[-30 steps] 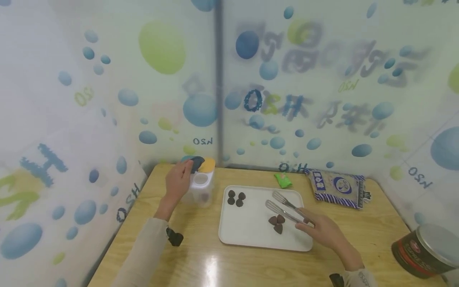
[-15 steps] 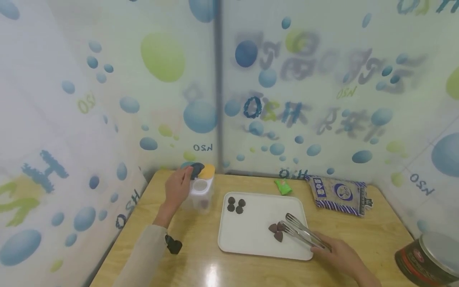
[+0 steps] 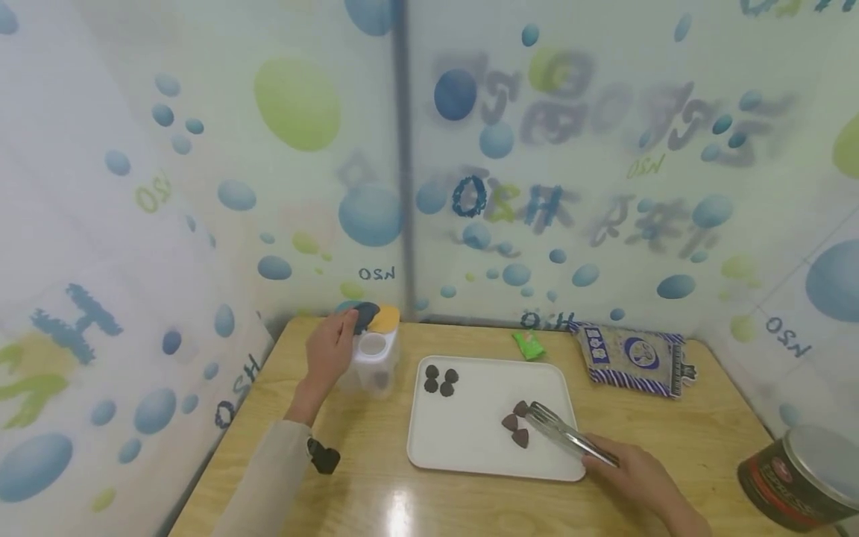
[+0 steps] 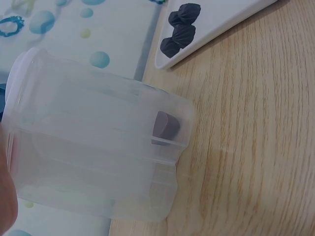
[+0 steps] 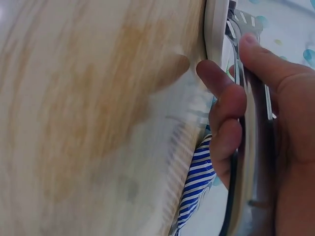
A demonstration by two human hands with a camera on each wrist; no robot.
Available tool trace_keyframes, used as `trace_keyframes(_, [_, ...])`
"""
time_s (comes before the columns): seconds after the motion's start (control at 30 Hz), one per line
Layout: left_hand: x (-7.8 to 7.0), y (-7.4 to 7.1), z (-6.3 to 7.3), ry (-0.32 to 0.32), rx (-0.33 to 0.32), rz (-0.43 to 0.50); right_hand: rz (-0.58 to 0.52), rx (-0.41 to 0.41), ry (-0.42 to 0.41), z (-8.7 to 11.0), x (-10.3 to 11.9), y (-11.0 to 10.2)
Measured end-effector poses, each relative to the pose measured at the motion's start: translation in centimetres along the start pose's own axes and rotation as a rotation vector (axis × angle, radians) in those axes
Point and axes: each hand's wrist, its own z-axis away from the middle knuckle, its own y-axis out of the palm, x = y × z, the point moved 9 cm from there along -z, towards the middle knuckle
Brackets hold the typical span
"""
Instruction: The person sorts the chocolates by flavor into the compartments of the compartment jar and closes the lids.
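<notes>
My left hand point(image 3: 329, 347) pinches the raised dark blue flap point(image 3: 365, 317) on a clear plastic container point(image 3: 379, 373), whose round opening below is uncovered. A brown piece point(image 4: 166, 127) lies at the container's bottom in the left wrist view. My right hand point(image 3: 634, 470) holds metal serving tongs point(image 3: 567, 432), fingers curled round the handles. The tong tips are close together over a white tray point(image 3: 463, 440), beside the topmost of three brown chocolate-like pieces point(image 3: 510, 423); whether they grip it, I cannot tell. Several dark ridged pieces point(image 3: 432, 385) sit at the tray's upper left.
Behind the tray lies a small green packet point(image 3: 529, 344). A blue-and-white striped bag point(image 3: 634, 358) is at the table's back right. A dark tin point(image 3: 781, 477) with a pale lid stands at the right edge. Patterned walls border the wooden table point(image 3: 362, 477).
The tongs moved down and right to the brown pieces, and their arms have since come together. The topmost brown piece has shifted slightly away from the others. My left hand stays on the flap.
</notes>
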Motion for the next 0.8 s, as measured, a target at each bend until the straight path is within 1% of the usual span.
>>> trace_keyframes(0.07, [0.0, 0.0, 0.0, 0.000, -0.002, -0.002, 0.015, 0.000, 0.007, -0.1, 0.1, 0.0])
trace_keyframes(0.2, [0.2, 0.0, -0.1, -0.004, -0.003, 0.004, 0.048, -0.013, -0.005, -0.4, 0.5, 0.0])
trace_keyframes(0.43, [0.5, 0.2, 0.0, -0.019, 0.000, 0.009, 0.057, -0.011, -0.031, -1.1, 1.7, 0.0])
trace_keyframes(0.63, [0.2, 0.2, 0.0, -0.028, -0.004, 0.008, 0.057, -0.016, -0.033, -1.2, 1.6, 0.2])
trace_keyframes(0.8, [0.3, 0.1, 0.0, -0.033, -0.007, 0.004, 0.045, -0.013, -0.036, -1.1, 1.4, 0.1])
